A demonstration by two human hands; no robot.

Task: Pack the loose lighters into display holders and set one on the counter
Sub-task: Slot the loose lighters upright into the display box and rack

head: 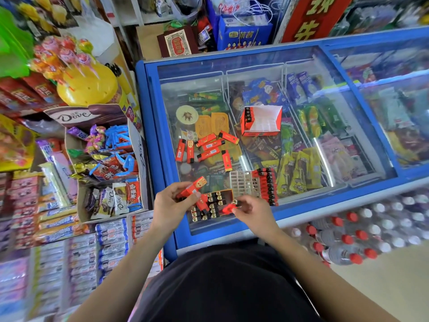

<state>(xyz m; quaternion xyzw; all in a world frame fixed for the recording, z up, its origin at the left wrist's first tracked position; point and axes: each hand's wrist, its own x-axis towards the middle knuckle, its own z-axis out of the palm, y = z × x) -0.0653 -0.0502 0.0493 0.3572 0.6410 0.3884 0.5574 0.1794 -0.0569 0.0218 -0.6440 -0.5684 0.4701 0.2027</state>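
Note:
Several loose red lighters [210, 145] lie scattered on the glass lid of a blue chest freezer [255, 54]. Near the front edge a display holder [212, 206] stands partly filled with lighters, black tops up. My left hand [173, 205] grips two or three red lighters [193, 187] just left of this holder. My right hand [251, 211] pinches one red lighter [228, 208] at the holder's right side. A white grid holder [243, 185] beside it carries a row of lighters along its right edge. A red and white display box [261, 122] stands farther back, nearly empty.
A Dove carton full of sweets [109, 163] sits left of the freezer, under a yellow lollipop stand [87, 84]. Shelves of gum and candy fill the left. Shrink-wrapped water bottles [362, 233] are stacked at the right below the freezer front.

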